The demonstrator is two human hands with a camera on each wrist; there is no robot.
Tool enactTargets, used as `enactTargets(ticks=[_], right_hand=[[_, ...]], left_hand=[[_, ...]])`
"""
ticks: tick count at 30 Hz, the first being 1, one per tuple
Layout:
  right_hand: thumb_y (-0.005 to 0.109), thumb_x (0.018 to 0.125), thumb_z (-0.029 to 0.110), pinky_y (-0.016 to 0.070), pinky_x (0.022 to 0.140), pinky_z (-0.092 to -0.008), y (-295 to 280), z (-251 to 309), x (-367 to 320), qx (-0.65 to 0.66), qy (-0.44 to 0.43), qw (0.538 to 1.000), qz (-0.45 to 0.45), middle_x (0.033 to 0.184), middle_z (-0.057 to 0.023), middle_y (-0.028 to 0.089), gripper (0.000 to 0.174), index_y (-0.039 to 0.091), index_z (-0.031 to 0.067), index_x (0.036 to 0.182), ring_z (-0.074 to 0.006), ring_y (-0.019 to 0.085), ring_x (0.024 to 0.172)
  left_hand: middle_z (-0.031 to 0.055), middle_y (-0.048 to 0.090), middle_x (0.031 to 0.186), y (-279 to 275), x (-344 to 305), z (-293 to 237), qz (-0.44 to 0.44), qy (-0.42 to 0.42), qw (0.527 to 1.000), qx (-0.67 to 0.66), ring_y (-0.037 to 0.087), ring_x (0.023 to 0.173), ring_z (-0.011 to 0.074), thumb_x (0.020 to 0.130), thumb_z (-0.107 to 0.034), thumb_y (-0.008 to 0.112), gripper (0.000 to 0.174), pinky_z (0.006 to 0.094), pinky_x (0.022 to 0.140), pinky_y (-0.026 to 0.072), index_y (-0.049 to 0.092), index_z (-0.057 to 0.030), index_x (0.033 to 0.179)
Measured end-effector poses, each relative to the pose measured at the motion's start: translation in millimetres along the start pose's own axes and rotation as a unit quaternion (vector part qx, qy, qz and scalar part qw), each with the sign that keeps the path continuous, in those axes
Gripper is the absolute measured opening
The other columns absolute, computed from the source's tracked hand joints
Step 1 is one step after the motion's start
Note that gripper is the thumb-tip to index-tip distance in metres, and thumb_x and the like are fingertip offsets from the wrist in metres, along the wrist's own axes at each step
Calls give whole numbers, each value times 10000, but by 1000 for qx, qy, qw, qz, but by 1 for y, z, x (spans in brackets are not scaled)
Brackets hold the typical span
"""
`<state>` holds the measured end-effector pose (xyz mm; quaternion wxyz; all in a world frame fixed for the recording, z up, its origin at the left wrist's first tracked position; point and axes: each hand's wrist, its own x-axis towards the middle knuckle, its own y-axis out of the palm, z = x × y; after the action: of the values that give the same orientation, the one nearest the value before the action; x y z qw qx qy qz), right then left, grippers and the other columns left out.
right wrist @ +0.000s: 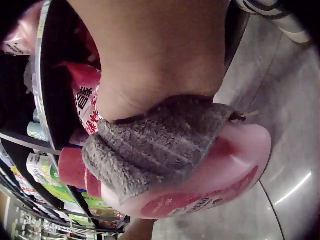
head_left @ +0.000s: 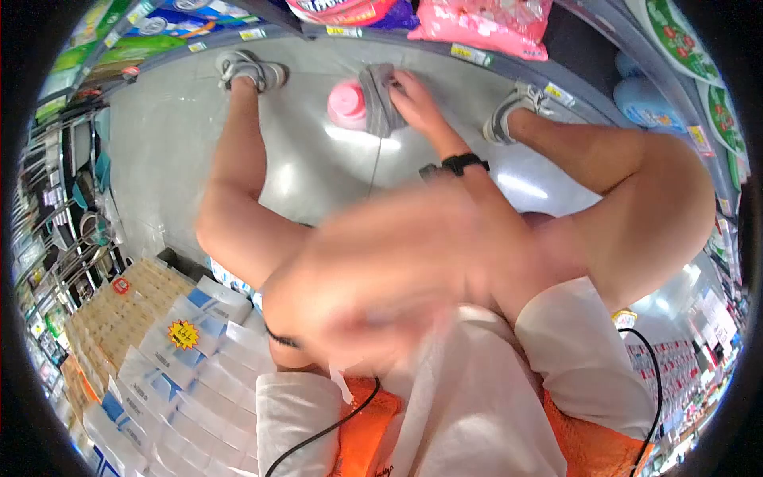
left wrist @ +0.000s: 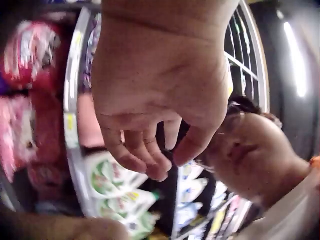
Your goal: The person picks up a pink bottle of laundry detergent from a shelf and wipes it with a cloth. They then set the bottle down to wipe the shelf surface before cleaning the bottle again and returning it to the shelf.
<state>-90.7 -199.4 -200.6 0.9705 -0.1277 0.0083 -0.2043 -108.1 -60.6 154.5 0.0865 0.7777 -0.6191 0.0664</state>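
Note:
A pink bottle with a pink cap stands on the floor between the person's feet in the head view. My right hand holds a grey cloth against the bottle's side. In the right wrist view the fluffy cloth drapes over the bottle's shoulder, below the red cap, and the fingers are hidden behind it. My left hand is raised near the head, with loosely curled fingers and nothing visible in them. It appears as a large blur in the head view.
Shelves with pink bags and blue bottles curve around the front and right. Packs of white paper goods are stacked at the left. Both shoes are planted on the grey tiled floor.

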Motion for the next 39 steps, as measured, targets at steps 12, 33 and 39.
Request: enactTargets(ticks=[12,33,39], right_hand=[[541,1019,181,492,998,-501,16,5,-42,-57,39,994,-89,1290,-288,606,393,580,-41,1341,-474,583,1205],[506,1047,225,488,774,-599,90,17,-10,-5,107,992,-66,972,-351,662,293,577,18,1242,-547,637,943],[473,1047,229,484,813,-594,112,-2,-30,31,87,991,-97,1013,-351,668,317,607,-14,1201,-556,620,1003]], left_hand=[[77,682,1134,-90,-16,198,-135,-63,754,640,669,1053,283,860,-113,685,322,406,867,520,705,-90,1181],[80,704,962,-152,-42,197,-250,-210,705,630,688,958,297,820,-160,678,146,460,807,574,728,-99,943],[89,724,977,-154,-49,188,-327,-260,711,565,709,925,333,866,-189,665,174,469,780,578,763,-125,994]])
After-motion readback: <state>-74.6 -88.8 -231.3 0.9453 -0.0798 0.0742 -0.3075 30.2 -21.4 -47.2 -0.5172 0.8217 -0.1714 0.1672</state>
